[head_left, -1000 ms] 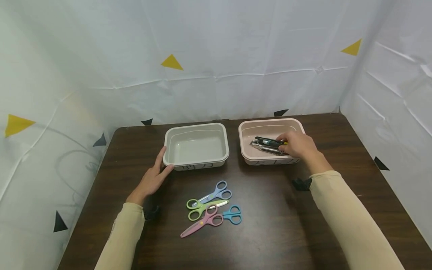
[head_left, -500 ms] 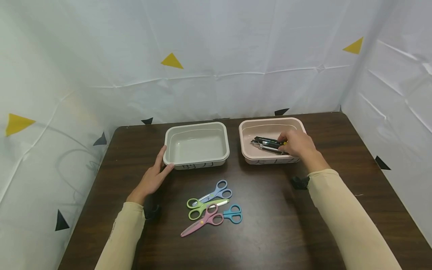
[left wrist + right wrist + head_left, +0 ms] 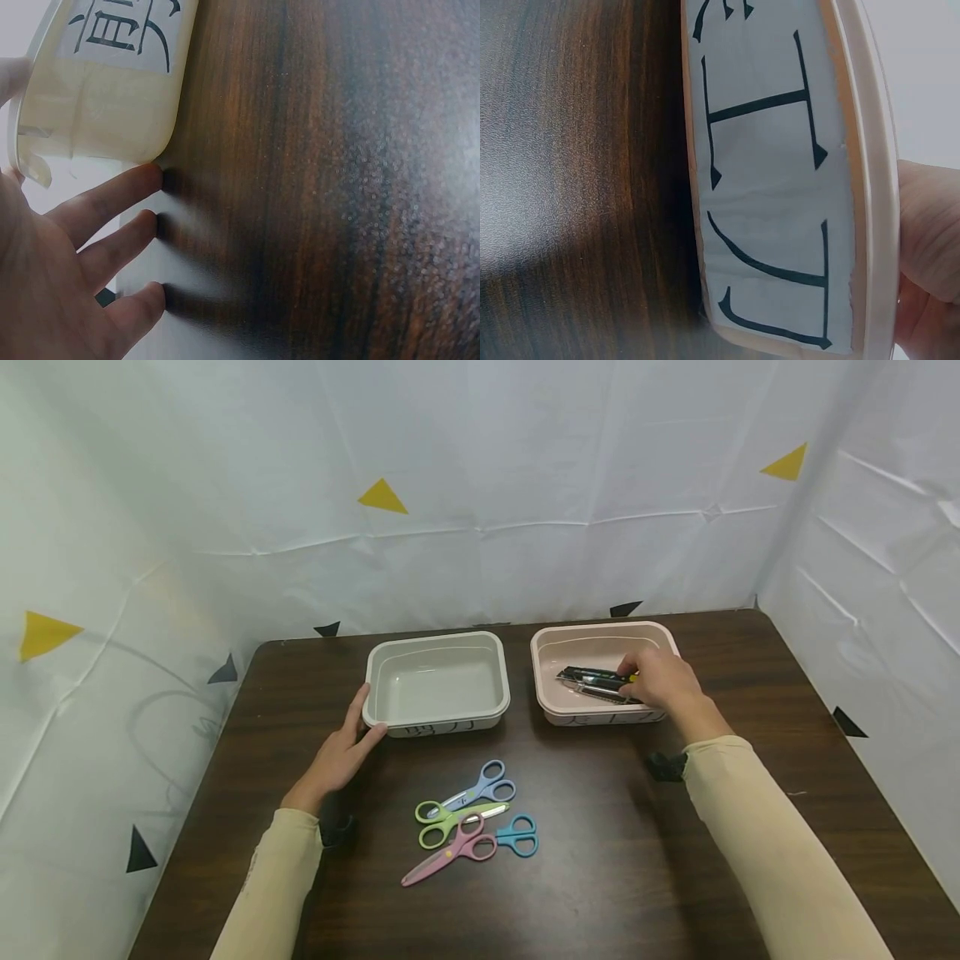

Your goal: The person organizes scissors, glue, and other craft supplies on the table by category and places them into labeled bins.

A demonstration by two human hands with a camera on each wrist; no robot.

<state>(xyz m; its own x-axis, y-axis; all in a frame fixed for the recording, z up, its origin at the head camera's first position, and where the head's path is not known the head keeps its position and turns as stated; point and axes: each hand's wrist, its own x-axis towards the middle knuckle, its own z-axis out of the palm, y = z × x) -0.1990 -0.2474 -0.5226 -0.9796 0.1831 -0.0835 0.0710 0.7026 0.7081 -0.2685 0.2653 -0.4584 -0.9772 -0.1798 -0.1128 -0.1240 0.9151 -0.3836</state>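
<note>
My right hand reaches into the pink plastic bin. Its thumb and fingers pinch a black utility knife with a yellow part showing near the fingertips. Beside that knife lie other slim cutters, partly covered by the hand. In the right wrist view the bin's labelled side hides the fingers and the cutters. My left hand rests at the near-left corner of the grey-white bin, thumb on the rim, fingers spread along its side. From the left wrist view, three fingertips touch down by the bin's lower corner.
Several scissors lie in an overlapping pile on the dark wood table: lavender-blue scissors, green scissors, pink scissors and light-blue scissors. White sheeting stands behind and at both sides.
Inside the pink bin, the black utility knife has shifted slightly downward among the other cutters. My left hand, both bins and the scissors stay in place.
</note>
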